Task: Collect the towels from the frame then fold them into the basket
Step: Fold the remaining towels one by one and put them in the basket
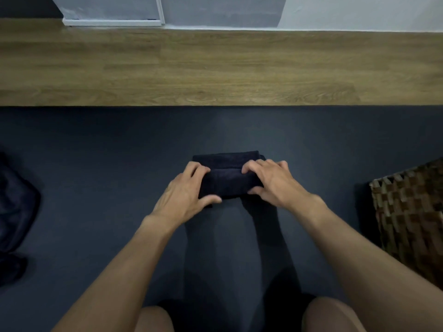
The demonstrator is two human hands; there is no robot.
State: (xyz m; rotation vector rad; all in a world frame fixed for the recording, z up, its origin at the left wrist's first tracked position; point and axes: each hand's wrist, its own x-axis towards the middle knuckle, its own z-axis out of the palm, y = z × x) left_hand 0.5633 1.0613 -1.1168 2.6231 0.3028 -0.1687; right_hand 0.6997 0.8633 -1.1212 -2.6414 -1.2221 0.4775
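Note:
A dark navy towel (227, 178), folded into a small thick bundle, lies on the dark mat in front of me. My left hand (184, 192) grips its left end, fingers curled over the top and thumb under the near edge. My right hand (271, 180) grips the right end the same way. The woven brown basket (407, 212) stands on the mat at the right edge, apart from both hands. Its inside is out of view.
A heap of dark cloth (16, 212) lies at the left edge of the dark mat (96, 152). Beyond the mat runs a wooden floor (215, 68), then a pale wall with a white frame (112, 22). My knees show at the bottom.

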